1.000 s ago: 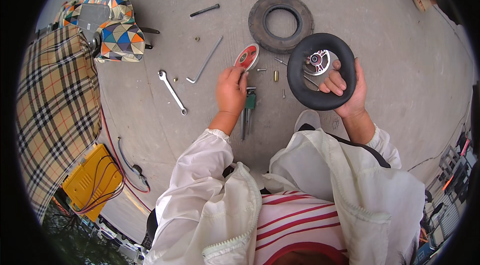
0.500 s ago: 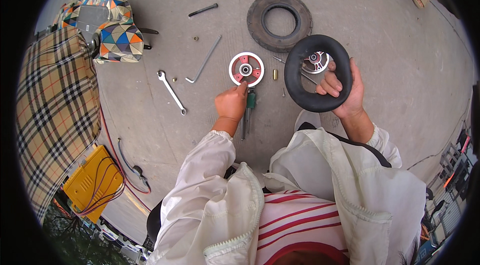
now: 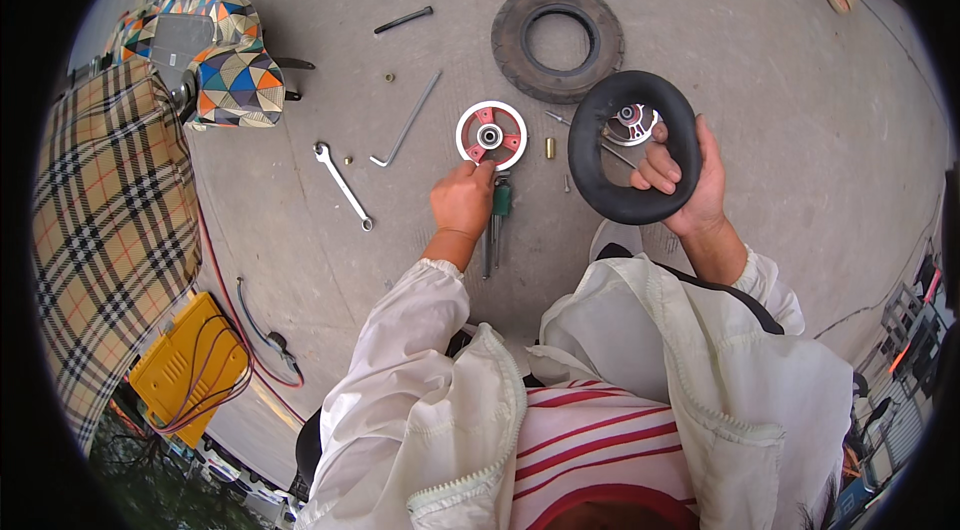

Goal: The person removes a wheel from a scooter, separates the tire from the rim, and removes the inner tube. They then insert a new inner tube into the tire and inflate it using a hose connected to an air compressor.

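My left hand [image 3: 462,202] is closed on the near edge of a red-and-silver wheel rim half [image 3: 486,116] with a bearing at its centre. My right hand [image 3: 708,185] holds up a black inner tube [image 3: 588,160], fingers curled through its opening. Through that opening a second rim half [image 3: 627,130] shows on the ground, partly covered by the tube. Just beyond lies a black tyre [image 3: 512,42], flat on the concrete. A green-handled tool [image 3: 502,200] lies beside my left hand, and a brass sleeve [image 3: 550,148] stands right of the first rim half.
Leftward on the ground are a combination wrench [image 3: 343,188], a hex key [image 3: 408,120], a long bolt [image 3: 404,20] and a small nut [image 3: 390,78]. A patterned seat [image 3: 240,80], a plaid cloth [image 3: 115,210] and a yellow case [image 3: 190,360] with cables stand at the far left.
Hardly anything differs. The whole picture has shifted very slightly; both hands keep their holds on the rim half and the inner tube.
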`<control>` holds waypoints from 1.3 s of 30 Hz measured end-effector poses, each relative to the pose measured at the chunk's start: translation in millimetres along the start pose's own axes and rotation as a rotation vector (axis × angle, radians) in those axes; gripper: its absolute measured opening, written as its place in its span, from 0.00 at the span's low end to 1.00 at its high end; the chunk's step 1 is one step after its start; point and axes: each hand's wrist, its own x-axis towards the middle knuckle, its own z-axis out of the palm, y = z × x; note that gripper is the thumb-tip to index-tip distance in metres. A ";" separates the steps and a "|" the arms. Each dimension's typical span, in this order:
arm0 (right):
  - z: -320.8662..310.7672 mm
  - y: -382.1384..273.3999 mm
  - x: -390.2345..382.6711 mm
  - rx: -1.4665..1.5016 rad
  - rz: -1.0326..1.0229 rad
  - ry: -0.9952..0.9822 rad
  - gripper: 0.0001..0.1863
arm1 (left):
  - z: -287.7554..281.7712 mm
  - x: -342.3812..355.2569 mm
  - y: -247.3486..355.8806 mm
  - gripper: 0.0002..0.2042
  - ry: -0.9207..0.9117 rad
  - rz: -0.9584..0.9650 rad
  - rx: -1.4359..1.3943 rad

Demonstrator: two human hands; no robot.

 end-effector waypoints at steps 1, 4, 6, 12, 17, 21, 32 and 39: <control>-0.3 0.0 -0.4 0.002 -0.004 0.006 0.30 | -4.4 3.5 2.3 0.06 0.038 0.014 -0.033; -0.4 0.3 -1.5 0.010 -0.008 0.023 0.30 | -17.8 14.6 9.9 0.06 0.145 0.024 -0.176; -0.9 0.0 -1.8 0.015 -0.003 0.032 0.30 | -19.0 19.8 9.8 0.05 0.178 -0.027 -0.295; 2.1 1.4 -0.1 0.014 0.009 0.031 0.29 | -17.5 41.5 -13.2 0.08 0.169 -0.680 -1.142; -0.5 0.5 -0.2 -0.005 0.005 0.034 0.29 | -41.7 55.1 -27.8 0.10 0.161 -0.956 -1.741; -0.6 0.7 -0.2 -0.003 0.006 0.048 0.29 | -47.9 48.9 -28.5 0.10 0.135 -0.970 -1.890; 3.0 3.2 0.2 -0.027 0.020 0.066 0.28 | -48.4 44.4 -14.2 0.10 0.046 -0.910 -1.578; -0.2 3.5 1.4 -0.005 0.025 0.035 0.29 | -26.9 44.1 -23.3 0.11 0.011 -1.038 -1.646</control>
